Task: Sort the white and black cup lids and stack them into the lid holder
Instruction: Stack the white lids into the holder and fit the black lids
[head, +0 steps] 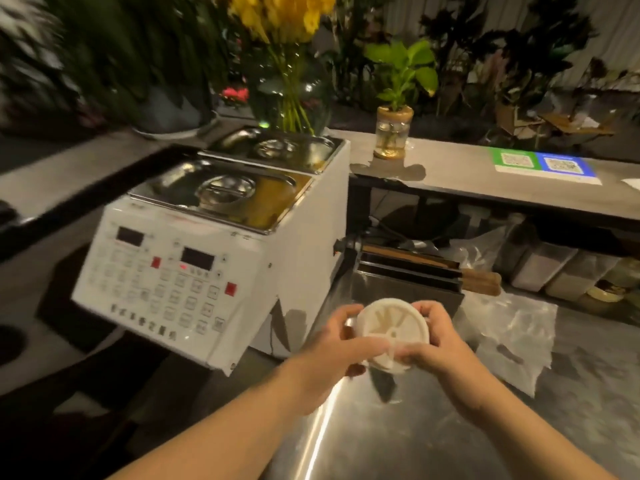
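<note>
A stack of white cup lids (389, 332) is held between both hands above a steel counter (398, 438), underside facing me, with radial ribs showing. My left hand (332, 351) grips the stack's left rim, thumb across its lower edge. My right hand (433, 344) grips the right rim with fingers curled over the top and bottom. How many lids are in the stack is unclear. No black lids and no lid holder can be made out in this view.
A white machine (180, 285) with a button panel and steel-lidded tanks stands at the left. Behind the hands sits a steel box with wooden-handled tools (408, 275). Clear plastic wrap (512, 334) lies at right. A raised counter carries a plant jar (393, 136) and QR signs (543, 165).
</note>
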`<state>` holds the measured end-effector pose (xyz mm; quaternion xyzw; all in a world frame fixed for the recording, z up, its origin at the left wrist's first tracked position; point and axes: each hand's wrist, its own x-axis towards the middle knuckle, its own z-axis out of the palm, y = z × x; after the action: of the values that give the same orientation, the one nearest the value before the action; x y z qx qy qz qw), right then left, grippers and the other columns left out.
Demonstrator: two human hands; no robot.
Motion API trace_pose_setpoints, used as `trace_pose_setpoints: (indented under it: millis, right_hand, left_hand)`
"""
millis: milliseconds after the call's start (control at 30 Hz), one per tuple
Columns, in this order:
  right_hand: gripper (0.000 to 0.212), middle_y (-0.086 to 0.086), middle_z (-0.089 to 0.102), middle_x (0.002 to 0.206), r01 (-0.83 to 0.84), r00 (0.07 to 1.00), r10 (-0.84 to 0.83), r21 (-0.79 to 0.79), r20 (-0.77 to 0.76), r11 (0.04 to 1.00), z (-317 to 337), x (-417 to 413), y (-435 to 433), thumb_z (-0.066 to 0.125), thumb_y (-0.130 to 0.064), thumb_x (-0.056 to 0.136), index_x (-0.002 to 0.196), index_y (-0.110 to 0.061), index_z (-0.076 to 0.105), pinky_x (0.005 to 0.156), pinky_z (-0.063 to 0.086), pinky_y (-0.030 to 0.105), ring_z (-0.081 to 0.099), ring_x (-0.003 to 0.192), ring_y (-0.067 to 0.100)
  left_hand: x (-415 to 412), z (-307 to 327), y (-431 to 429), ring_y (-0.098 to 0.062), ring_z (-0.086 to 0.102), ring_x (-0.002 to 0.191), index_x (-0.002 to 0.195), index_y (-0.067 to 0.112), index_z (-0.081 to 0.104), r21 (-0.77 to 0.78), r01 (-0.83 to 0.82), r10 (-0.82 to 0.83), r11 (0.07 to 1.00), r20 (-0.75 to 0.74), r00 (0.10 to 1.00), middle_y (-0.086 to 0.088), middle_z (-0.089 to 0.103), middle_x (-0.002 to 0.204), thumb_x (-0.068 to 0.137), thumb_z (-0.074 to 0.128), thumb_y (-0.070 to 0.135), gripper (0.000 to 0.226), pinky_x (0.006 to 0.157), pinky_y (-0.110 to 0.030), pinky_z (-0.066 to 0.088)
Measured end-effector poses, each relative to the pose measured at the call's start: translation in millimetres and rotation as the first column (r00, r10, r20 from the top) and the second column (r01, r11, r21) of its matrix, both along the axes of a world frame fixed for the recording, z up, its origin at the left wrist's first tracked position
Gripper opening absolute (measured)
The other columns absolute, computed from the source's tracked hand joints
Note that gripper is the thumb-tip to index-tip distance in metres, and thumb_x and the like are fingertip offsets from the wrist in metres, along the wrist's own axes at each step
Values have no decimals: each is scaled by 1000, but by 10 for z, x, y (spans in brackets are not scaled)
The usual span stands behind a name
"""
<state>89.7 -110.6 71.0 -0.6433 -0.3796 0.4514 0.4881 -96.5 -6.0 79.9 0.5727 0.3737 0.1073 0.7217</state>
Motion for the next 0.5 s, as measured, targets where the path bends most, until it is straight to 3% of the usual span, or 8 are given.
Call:
trace_pose_setpoints:
  millis: [67,200,300,433,500]
  right_hand:
    - [75,2,64,121,-51,999,51,114,2,992,359,-128,126,88,-40,55,120,-38,52,80,63,36,72,102,16]
    - [53,-15,68,108,-150,989,141,334,52,931,1022,-423,296,83,-43,59,106,-50,58,74,62,30,71,104,16]
    - [57,-23,65,111,-225,970,155,443,187,868,1457,-734,442,78,-54,66,118,-51,54,77,61,24,68,109,10]
    - [68,-23,60,127,-319,916,113,529,385,786,1828,-1203,637,78,-59,70,130,-50,47,90,59,40,62,119,11]
    - [84,-26,55,132,-384,877,100,561,470,733,1963,-1460,788,83,-60,66,138,-46,41,94,55,33,56,126,7]
  left_hand:
    - [-129,344,25,-28,67,127,144,36,51,50,-90,84,995,104,991,-6,65,140,67,93,43,88,111,-47,58]
    - [-426,1014,27,-24,71,125,131,49,57,169,-272,222,947,262,939,2,73,131,58,95,47,82,106,-45,61]
    - [-762,1385,89,-21,74,121,134,40,59,203,-340,250,918,369,895,2,77,126,62,93,40,79,100,-39,62]
    - [-1201,1681,236,-24,79,112,134,29,63,204,-486,365,850,438,821,-5,80,122,68,89,33,71,85,-32,62]
    - [-1449,1784,323,-27,78,113,134,24,64,195,-536,410,822,450,793,-9,79,124,68,89,30,70,86,-36,62]
